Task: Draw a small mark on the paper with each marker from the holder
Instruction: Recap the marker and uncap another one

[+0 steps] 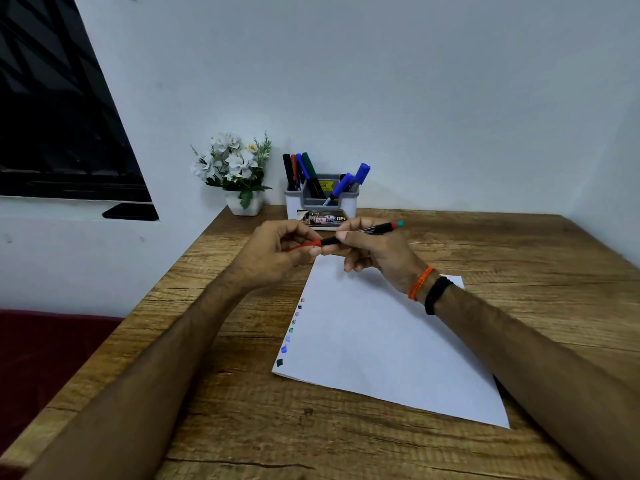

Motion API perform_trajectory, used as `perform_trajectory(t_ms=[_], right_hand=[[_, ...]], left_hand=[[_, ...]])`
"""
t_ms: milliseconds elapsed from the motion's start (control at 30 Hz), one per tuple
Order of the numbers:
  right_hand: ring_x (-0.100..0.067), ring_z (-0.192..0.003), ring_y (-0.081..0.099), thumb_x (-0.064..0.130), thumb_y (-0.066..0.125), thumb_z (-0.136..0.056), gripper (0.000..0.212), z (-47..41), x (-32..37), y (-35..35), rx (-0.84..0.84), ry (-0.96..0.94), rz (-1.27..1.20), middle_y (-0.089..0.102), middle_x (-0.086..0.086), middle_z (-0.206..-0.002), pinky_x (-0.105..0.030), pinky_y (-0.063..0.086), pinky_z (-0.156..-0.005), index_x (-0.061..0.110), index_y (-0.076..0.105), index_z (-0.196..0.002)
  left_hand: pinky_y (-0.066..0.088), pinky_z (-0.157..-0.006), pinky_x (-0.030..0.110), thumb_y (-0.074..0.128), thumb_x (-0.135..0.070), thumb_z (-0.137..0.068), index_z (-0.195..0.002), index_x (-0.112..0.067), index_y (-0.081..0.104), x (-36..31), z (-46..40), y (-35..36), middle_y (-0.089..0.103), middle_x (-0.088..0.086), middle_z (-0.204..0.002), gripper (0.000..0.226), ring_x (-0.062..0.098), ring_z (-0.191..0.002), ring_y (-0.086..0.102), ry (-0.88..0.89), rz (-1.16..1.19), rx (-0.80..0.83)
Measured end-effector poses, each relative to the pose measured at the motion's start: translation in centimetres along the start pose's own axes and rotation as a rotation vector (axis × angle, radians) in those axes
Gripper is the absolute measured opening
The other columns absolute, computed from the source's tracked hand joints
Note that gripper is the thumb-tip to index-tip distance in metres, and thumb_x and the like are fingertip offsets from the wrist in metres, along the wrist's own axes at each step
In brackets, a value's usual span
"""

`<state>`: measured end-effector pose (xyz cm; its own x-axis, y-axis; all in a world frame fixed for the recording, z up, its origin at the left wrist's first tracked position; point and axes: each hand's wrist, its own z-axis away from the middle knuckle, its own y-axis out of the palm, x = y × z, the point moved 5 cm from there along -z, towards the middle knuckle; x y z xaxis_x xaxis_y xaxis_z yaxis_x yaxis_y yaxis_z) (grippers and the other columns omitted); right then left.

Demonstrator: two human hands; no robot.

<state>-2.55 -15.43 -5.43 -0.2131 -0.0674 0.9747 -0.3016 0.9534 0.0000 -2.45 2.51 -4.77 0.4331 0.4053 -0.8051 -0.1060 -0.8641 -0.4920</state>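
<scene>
Above the far end of the white paper [381, 341], both hands hold one red marker [377, 228]. My right hand [374, 249] grips its black barrel, whose red and teal end points right. My left hand [277, 251] pinches the red cap [306, 244] at the other end. I cannot tell whether the cap is on or off the tip. Several small coloured marks [291, 330] run down the paper's left edge. The white and grey holder [322, 199] stands at the back with several markers [304, 171] in it, black, red, blue and green.
A white pot of artificial flowers [239, 171] stands left of the holder against the wall. The wooden table [519, 258] meets walls at the back and right. Its left edge borders a dark red seat [52, 348]. A dark window [52, 116] is at the upper left.
</scene>
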Motion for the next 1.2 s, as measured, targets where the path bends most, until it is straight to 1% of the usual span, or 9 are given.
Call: perform_trajectory(t_ms=[133, 267, 367, 467, 567, 633, 833, 1067, 1200], right_hand=[[-0.015, -0.045, 0.049, 0.031, 0.074, -0.081, 0.026, -0.2, 0.0, -0.2, -0.065, -0.041, 0.045, 0.067, -0.006, -0.067, -0.022, 0.041, -0.045, 0.007, 0.072, -0.090], [-0.013, -0.046, 0.054, 0.026, 0.063, -0.093, 0.021, -0.3, -0.3, -1.0, -0.061, 0.006, -0.005, 0.071, -0.007, -0.073, -0.021, 0.043, -0.046, 0.010, 0.076, -0.096], [-0.010, -0.043, 0.056, 0.020, 0.067, -0.091, 0.017, -0.4, -0.3, -1.4, -0.095, -0.050, 0.100, 0.075, -0.010, -0.078, -0.019, 0.044, -0.043, 0.004, 0.073, -0.096], [-0.006, -0.039, 0.045, 0.015, 0.065, -0.093, 0.019, -0.5, -0.1, -1.1, -0.110, -0.148, 0.214, 0.066, -0.004, -0.061, -0.016, 0.036, -0.040, 0.000, 0.069, -0.084], [-0.001, -0.044, 0.040, 0.017, 0.064, -0.094, 0.024, -0.7, -0.1, -0.9, -0.121, -0.230, 0.308, 0.052, 0.009, -0.053, -0.012, 0.033, -0.047, 0.009, 0.064, -0.072], [0.000, -0.049, 0.043, 0.021, 0.068, -0.092, 0.024, -0.7, -0.1, -0.9, -0.131, -0.276, 0.375, 0.051, 0.016, -0.053, -0.014, 0.036, -0.052, 0.014, 0.062, -0.069], [-0.008, -0.055, 0.047, 0.032, 0.069, -0.085, 0.025, -0.9, 0.0, -1.2, -0.137, -0.342, 0.428, 0.056, 0.005, -0.060, -0.025, 0.040, -0.056, 0.022, 0.058, -0.064], [-0.003, -0.054, 0.045, 0.028, 0.066, -0.087, 0.026, -0.6, 0.3, -1.2, -0.093, -0.364, 0.483, 0.056, 0.003, -0.061, -0.018, 0.038, -0.056, 0.018, 0.056, -0.066], [-0.009, -0.052, 0.048, 0.031, 0.069, -0.088, 0.023, -0.7, 1.3, -1.2, -0.068, -0.359, 0.477, 0.057, 0.001, -0.061, -0.026, 0.040, -0.051, 0.016, 0.060, -0.072]], left_hand=[[0.055, -0.073, 0.022, 0.076, -0.030, -0.071, -0.094, -0.013, 0.070, -0.5, 0.1, -0.1, 0.072, 0.003, -0.091, 0.028, 0.013, -0.083, 0.070, 0.023, 0.066, -0.028], [0.050, -0.066, 0.014, 0.074, -0.018, -0.080, -0.094, -0.007, 0.070, -0.7, 0.1, -0.3, 0.070, -0.001, -0.085, 0.019, 0.002, -0.074, 0.065, 0.011, 0.097, -0.057], [0.047, -0.059, 0.013, 0.071, -0.017, -0.085, -0.093, -0.007, 0.069, -0.8, 0.1, -0.6, 0.068, -0.001, -0.084, 0.013, -0.001, -0.067, 0.060, 0.007, 0.113, -0.081], [0.043, -0.059, 0.015, 0.067, -0.017, -0.088, -0.090, -0.009, 0.067, -0.4, 0.1, -0.4, 0.066, -0.001, -0.080, 0.008, -0.001, -0.063, 0.056, -0.047, 0.117, -0.085], [0.042, -0.062, 0.024, 0.062, -0.014, -0.092, -0.087, -0.014, 0.063, -0.1, 0.1, 0.2, 0.063, 0.000, -0.078, 0.005, 0.007, -0.066, 0.052, -0.106, 0.113, -0.093], [0.041, -0.061, 0.027, 0.060, -0.013, -0.094, -0.085, -0.015, 0.061, -0.1, 0.2, 0.6, 0.063, 0.002, -0.077, 0.009, 0.011, -0.064, 0.051, -0.120, 0.126, -0.076], [0.040, -0.060, 0.031, 0.056, -0.015, -0.096, -0.084, -0.013, 0.059, 0.1, 0.4, 1.3, 0.059, 0.004, -0.074, 0.013, 0.013, -0.063, 0.048, -0.162, 0.115, -0.094], [0.041, -0.060, 0.028, 0.056, -0.013, -0.097, -0.085, -0.013, 0.059, -0.7, 0.6, 1.9, 0.057, 0.002, -0.073, 0.013, 0.012, -0.064, 0.048, -0.164, 0.103, -0.095], [0.048, -0.062, 0.024, 0.061, -0.013, -0.093, -0.091, -0.012, 0.062, -1.1, 0.4, 0.8, 0.061, 0.003, -0.079, 0.003, 0.011, -0.068, 0.056, -0.108, 0.139, -0.131]])
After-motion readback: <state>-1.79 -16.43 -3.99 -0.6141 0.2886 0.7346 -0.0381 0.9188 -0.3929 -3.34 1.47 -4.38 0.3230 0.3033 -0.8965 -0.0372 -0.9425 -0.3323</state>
